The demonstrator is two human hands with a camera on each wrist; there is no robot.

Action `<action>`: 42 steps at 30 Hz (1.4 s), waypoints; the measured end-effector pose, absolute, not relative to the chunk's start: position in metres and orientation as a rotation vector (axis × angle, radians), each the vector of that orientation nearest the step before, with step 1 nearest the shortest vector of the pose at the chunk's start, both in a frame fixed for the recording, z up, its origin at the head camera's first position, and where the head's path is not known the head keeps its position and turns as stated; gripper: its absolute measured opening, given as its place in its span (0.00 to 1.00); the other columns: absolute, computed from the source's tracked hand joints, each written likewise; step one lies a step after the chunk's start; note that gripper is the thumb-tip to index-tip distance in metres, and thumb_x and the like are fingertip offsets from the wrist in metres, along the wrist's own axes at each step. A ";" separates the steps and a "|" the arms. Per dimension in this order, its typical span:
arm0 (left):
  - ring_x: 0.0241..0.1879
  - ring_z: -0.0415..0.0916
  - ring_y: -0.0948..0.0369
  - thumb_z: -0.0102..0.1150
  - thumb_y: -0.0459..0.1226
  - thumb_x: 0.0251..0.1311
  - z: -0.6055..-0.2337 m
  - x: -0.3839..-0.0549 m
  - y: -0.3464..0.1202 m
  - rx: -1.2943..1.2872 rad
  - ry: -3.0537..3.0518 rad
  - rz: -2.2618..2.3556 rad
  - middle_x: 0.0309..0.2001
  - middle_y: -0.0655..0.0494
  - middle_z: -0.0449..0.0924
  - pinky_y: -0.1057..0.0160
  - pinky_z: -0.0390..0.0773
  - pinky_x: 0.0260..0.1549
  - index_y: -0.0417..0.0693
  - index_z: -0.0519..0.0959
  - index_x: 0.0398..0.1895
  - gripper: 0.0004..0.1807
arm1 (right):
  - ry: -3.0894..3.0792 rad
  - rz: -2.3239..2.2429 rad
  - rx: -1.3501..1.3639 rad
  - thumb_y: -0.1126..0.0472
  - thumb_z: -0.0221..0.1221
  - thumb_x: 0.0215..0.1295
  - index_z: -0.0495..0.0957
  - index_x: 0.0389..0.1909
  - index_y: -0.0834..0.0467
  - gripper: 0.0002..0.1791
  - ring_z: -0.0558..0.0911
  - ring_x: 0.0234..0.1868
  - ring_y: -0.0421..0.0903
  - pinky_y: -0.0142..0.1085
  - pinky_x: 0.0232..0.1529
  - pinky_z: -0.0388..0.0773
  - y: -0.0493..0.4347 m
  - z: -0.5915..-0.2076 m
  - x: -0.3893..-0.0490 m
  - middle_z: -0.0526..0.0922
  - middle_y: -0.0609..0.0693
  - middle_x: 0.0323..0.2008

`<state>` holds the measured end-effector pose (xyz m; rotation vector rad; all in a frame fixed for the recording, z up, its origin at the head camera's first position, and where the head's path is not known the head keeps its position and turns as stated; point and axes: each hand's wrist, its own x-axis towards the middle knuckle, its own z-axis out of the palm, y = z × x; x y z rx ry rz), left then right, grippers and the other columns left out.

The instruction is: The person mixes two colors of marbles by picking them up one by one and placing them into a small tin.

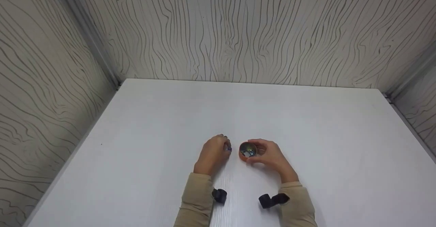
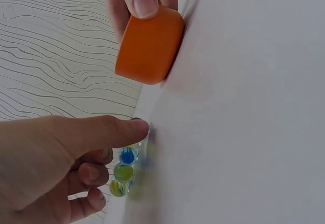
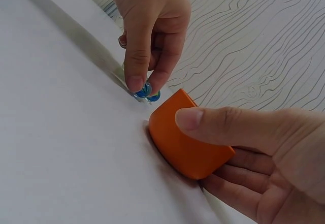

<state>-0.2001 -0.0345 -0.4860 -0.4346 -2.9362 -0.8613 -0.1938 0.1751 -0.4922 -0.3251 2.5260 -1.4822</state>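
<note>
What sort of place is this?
Likely a recording booth: white table, wood-grain panels at left, back and right, plus black wrist cameras.

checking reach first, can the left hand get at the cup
Probably yes: the gap between left hand and cup looks free, though that hand holds marbles and the right hand grips the cup.

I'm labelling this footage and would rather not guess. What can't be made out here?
Marbles, exact count: the left hand hides most in the head view, some in both wrist views.
Orange bowl, inside: details too small in the head view; its wall hides them in both wrist views.
Left sleeve: cut off by the head view's bottom edge.
</note>
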 end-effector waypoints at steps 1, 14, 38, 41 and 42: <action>0.41 0.82 0.55 0.62 0.31 0.54 -0.486 -0.200 -0.034 -0.426 -2.942 -0.866 0.35 0.53 0.83 0.60 0.81 0.44 0.44 0.86 0.34 0.06 | 2.524 -1.484 -0.330 0.61 0.74 0.44 0.73 0.59 0.67 0.38 0.76 0.61 0.63 0.49 0.62 0.74 0.175 -0.492 -0.194 0.76 0.67 0.59; 0.37 0.79 0.59 0.58 0.33 0.57 -0.482 -0.199 -0.034 -0.392 -2.971 -0.949 0.37 0.54 0.82 0.63 0.80 0.42 0.44 0.85 0.38 0.08 | 2.504 -1.512 -0.385 0.63 0.74 0.43 0.71 0.59 0.70 0.40 0.76 0.61 0.64 0.47 0.61 0.74 0.177 -0.490 -0.193 0.75 0.70 0.59; 0.31 0.73 0.62 0.66 0.36 0.56 -0.468 -0.200 -0.032 -0.449 -3.015 -0.813 0.32 0.54 0.79 0.67 0.75 0.33 0.45 0.85 0.39 0.08 | 2.530 -1.488 -0.400 0.63 0.74 0.44 0.72 0.58 0.70 0.38 0.76 0.61 0.64 0.48 0.61 0.74 0.176 -0.491 -0.194 0.76 0.69 0.58; 0.30 0.72 0.63 0.67 0.36 0.55 -0.467 -0.199 -0.032 -0.479 -2.976 -0.805 0.31 0.54 0.79 0.68 0.74 0.32 0.45 0.85 0.37 0.08 | 2.535 -1.496 -0.393 0.63 0.75 0.43 0.73 0.58 0.69 0.38 0.77 0.60 0.64 0.48 0.60 0.74 0.176 -0.492 -0.195 0.77 0.68 0.57; 0.29 0.72 0.64 0.68 0.36 0.54 -0.467 -0.199 -0.032 -0.488 -2.966 -0.799 0.31 0.54 0.79 0.69 0.73 0.31 0.46 0.85 0.37 0.08 | 2.535 -1.498 -0.393 0.63 0.75 0.44 0.73 0.57 0.69 0.37 0.77 0.60 0.64 0.48 0.60 0.74 0.176 -0.492 -0.195 0.77 0.68 0.57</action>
